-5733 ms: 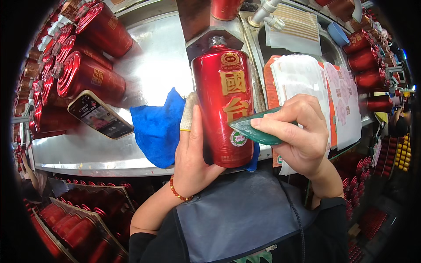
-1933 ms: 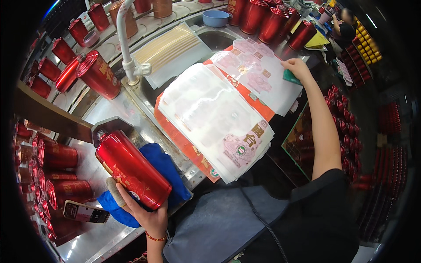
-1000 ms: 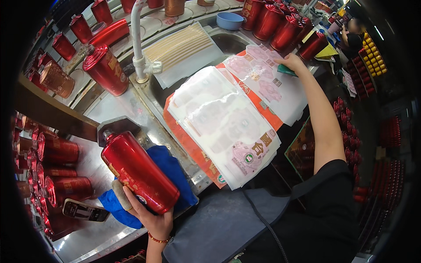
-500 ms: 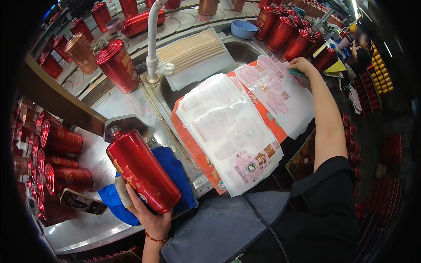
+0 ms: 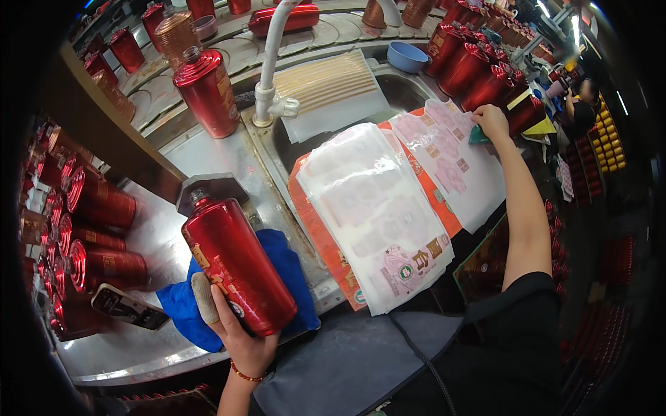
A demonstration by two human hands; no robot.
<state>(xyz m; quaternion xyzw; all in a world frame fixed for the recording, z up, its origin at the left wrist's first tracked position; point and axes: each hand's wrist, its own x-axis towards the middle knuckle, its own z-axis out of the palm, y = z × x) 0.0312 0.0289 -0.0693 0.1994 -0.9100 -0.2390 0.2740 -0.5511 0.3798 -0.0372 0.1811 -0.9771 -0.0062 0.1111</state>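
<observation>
My left hand [image 5: 236, 326] grips a large red bottle [image 5: 236, 267] from below, its neck tilted up and to the left, over a blue cloth [image 5: 187, 308] on the steel counter. A tan bandage wraps the thumb. My right arm stretches far out to the right, and my right hand [image 5: 490, 121] holds a small green scraper [image 5: 479, 136] at the far edge of the label sheets [image 5: 374, 201]. These sheets lie in clear film on orange backing beside the sink.
A white tap [image 5: 270, 76] stands over the sink [image 5: 399, 90]. Several red bottles stand behind it [image 5: 208, 90], lie stacked at the left [image 5: 97, 229] and crowd the far right [image 5: 479, 69]. A phone [image 5: 128, 307] lies on the counter. A blue bowl [image 5: 408, 55] sits behind the sink.
The bottle, earlier held upright in front of me with both hands, went down over the blue cloth in my left hand. My right hand reached out to the sheets' far edge.
</observation>
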